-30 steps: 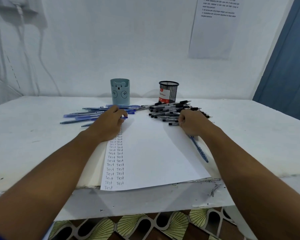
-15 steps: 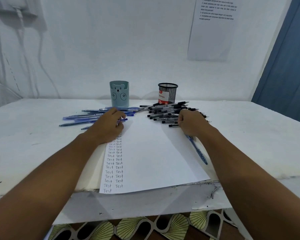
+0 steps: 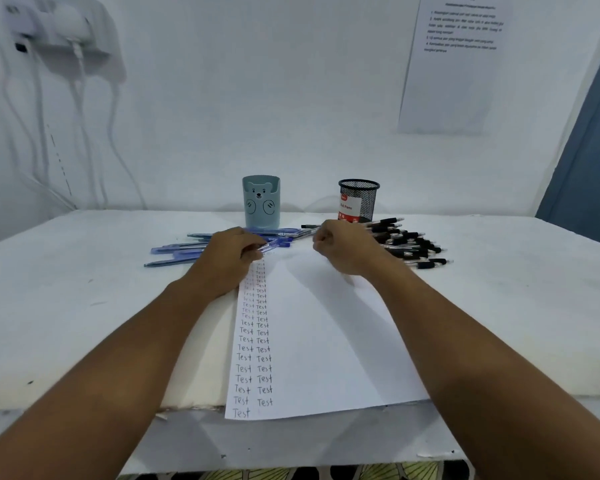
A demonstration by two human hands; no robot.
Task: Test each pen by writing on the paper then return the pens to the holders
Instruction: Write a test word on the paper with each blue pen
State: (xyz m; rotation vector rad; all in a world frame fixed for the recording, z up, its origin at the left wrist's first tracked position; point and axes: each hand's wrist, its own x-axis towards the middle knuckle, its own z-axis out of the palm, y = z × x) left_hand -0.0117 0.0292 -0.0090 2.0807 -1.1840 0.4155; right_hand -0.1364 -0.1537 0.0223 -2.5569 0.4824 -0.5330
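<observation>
Closest to the table's [image 3: 66, 323] front edge lies the sheet of paper [image 3: 326, 341], its near corner hanging slightly over; two columns of the handwritten word "Test" run up its left side. Both forearms stretch out over it. The left hand [image 3: 227, 261] rests at the sheet's upper left, fingers curled round a blue pen [image 3: 274, 244] whose end pokes out to the right, over the top of the paper. The right hand [image 3: 343, 247] hovers over the sheet's upper right with its fingers curled into a loose fist (whether anything is inside it, I cannot tell from here). Beyond the left hand a scatter of blue pens [image 3: 177, 251] lies on the table; to the right of the right hand is a heap of black-gripped pens [image 3: 413, 245]. Behind them stand two holders, well apart: a pale teal bear-faced cup [image 3: 261, 202] and a black mesh cup [image 3: 359, 200] with a red-and-white label. On the far wall hang a printed notice [image 3: 454, 64] and some white cables [image 3: 80, 98].
</observation>
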